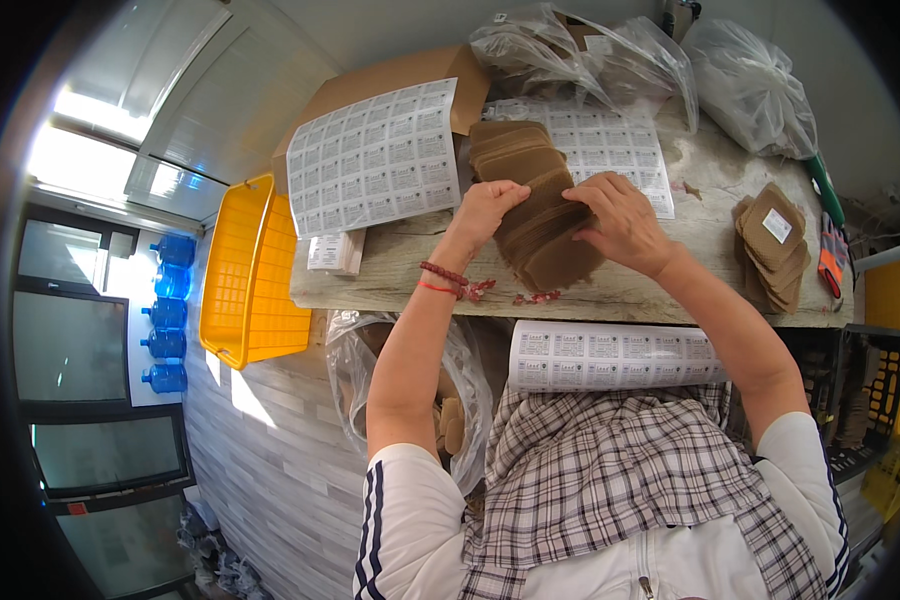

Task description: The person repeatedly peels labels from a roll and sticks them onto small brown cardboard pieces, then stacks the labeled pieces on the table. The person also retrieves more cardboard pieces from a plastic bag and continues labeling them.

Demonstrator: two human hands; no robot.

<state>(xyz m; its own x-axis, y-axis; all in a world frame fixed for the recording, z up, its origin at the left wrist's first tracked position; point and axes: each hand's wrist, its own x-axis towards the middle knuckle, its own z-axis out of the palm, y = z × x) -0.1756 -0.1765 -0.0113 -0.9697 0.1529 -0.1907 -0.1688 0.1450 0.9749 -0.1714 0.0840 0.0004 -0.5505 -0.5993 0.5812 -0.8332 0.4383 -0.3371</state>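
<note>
A fanned stack of flat brown pads with rounded corners (508,142) lies on the table in front of me. My left hand (486,216) pinches the left edge of a pad in the stack between thumb and fingers. On the opposite edge, my right hand (622,222) is bent over the pads, thumb and fingertips gripping the side. Sheets of printed white labels lie behind the stack: one (610,150) to its right, another (375,155) to its left, resting on a cardboard box (370,88). A curled label sheet (610,358) rests on my lap.
A smaller pile of brown pads (770,250), its top one labelled, sits at the right, beside an orange-and-grey glove (832,258). Clear plastic bags (755,90) stand at the back. A yellow crate (255,275) is at left; an open plastic bag (470,385) hangs below the table edge.
</note>
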